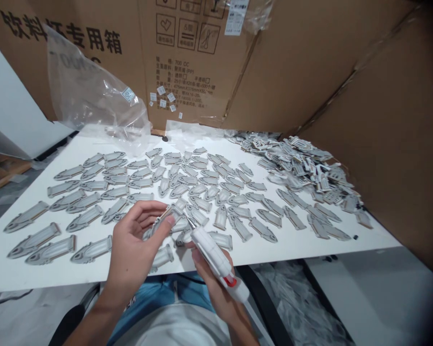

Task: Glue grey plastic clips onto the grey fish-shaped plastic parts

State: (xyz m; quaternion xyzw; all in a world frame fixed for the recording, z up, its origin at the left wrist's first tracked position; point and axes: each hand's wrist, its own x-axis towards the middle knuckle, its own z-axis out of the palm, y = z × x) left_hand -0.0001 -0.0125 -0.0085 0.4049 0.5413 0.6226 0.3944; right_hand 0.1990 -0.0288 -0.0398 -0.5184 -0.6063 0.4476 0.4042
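Note:
My left hand [137,240] pinches one flat grey boat-shaped piece [162,222] between thumb and fingers, tilted above the white table. In my right hand [216,283] is a white pen-like tool [211,252] with a thin pointed metal tip and a red part near its rear. Its tip is close to the edge of the held piece; whether they touch I cannot tell. Many similar grey pieces [261,229] lie spread over the table around both hands. A few sit directly below them, partly hidden.
A heap of grey pieces [303,161] stands at the back right of the white table [187,144]. Large cardboard [292,62] walls rise behind and to the right. A clear plastic bag [97,96] hangs at the back left. Small white stickers [162,103] dot the cardboard.

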